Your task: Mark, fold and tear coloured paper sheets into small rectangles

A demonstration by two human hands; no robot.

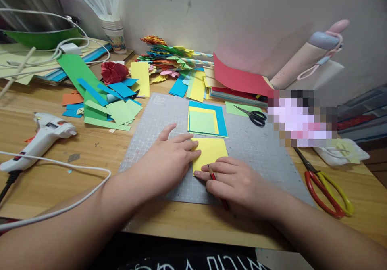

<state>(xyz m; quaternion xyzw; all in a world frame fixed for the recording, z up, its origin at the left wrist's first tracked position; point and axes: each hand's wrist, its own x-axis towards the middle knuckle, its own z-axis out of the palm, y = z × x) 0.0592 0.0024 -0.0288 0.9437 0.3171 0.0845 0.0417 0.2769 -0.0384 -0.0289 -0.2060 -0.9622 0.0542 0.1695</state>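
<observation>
A yellow sheet of paper (210,151) lies on the grey cutting mat (163,112). My left hand (172,159) rests with its fingers spread, two fingertips on the sheet's left edge. A red and black pencil (212,174) is tucked between the fingers of my right hand (238,181), which presses fingertips on the sheet's lower part. Just beyond the sheet is a stack of blue, yellow and light green paper squares (202,121). Small black scissors (256,118) lie to the right of that stack, partly on a light green paper strip (234,108).
At left lies a white glue gun (45,137), its cable (90,168) crossing near my left forearm. Paper scraps (121,112) and a red paper flower (114,73) sit behind. Large red and yellow-handled scissors (325,189) lie right of the mat. A cup of clear sticks (114,36) stands near the wall.
</observation>
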